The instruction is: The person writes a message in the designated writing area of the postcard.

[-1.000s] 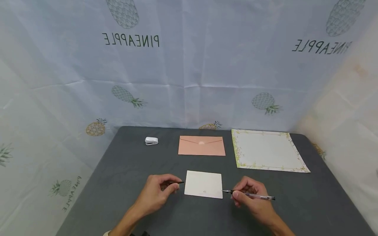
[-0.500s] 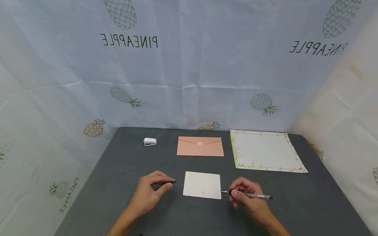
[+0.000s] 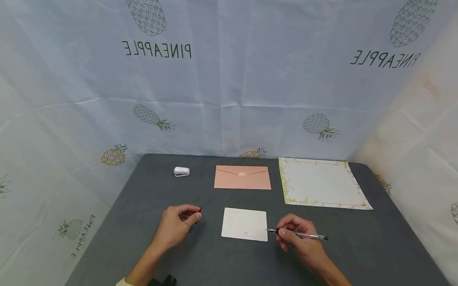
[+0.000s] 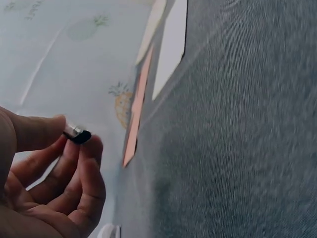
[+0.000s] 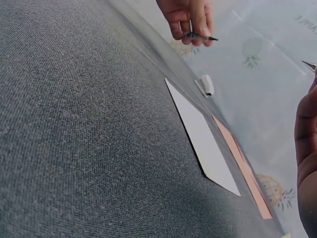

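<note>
My left hand (image 3: pixel 173 226) is raised left of a small white card (image 3: pixel 245 222), pinching a pen cap between thumb and fingers. In the left wrist view the cap (image 4: pixel 79 135) has a black end and a clear, shiny part. On the card's right side my right hand (image 3: pixel 300 238) holds an uncapped gel pen (image 3: pixel 313 236) with a clear barrel. Its metal tip points left, at the card's right edge in the head view; whether they touch I cannot tell. Only the pen's tip (image 5: pixel 310 65) and part of the hand appear in the right wrist view.
Toward the back of the dark table (image 3: pixel 200 266) lie a small white stapler (image 3: pixel 181 171), a pink envelope (image 3: pixel 242 177) and a large sheet with a floral border (image 3: pixel 323 182). A pineapple-print curtain (image 3: pixel 229 79) hangs behind and at both sides.
My left hand has moved left, away from the card, and the cap in it has turned from pointing right to a steeper tilt. The right hand with the pen has barely shifted.
</note>
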`<state>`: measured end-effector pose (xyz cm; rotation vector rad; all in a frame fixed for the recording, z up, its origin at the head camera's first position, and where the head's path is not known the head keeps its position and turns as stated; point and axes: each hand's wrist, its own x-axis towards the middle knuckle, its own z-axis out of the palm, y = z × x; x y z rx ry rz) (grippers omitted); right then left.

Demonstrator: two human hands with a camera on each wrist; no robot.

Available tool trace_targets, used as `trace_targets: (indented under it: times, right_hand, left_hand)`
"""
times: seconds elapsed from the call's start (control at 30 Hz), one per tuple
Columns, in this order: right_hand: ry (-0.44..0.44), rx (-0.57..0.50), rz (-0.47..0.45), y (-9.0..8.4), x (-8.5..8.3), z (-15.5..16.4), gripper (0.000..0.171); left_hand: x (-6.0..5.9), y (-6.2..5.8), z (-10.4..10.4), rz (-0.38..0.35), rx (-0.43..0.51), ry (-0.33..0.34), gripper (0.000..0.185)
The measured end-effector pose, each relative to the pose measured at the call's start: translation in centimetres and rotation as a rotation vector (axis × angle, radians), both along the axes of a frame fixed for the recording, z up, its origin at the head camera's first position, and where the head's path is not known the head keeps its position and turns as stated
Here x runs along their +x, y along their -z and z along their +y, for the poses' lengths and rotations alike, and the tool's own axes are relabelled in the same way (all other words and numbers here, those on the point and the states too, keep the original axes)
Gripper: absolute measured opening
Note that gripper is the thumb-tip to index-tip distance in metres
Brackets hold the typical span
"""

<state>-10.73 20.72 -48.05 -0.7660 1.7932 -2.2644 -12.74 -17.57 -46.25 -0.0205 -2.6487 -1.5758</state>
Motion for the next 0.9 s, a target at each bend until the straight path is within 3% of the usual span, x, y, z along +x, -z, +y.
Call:
trace_targets:
  times: [0.37,0.63,0.9]
  right_hand:
    - [-0.014,-0.008,-0.012,0.0,-0.2,-0.3,0.021]
    - [0.006,0.013,-0.05,-0.1,-0.1,-0.5,0.017]
    - [-0.015,-0.013,-0.047,0.1,-0.1,-0.6,0.019]
  left_hand:
    - [-1.0,0.3,-1.2,-0.063,-0.168,-0.044,0.005]
    - [-1.5,0.8,-1.8,-0.102,-0.206,-0.063,0.004]
    - [-2.0,1.3,-2.1,-0.093,-0.296,-0.034,0.004]
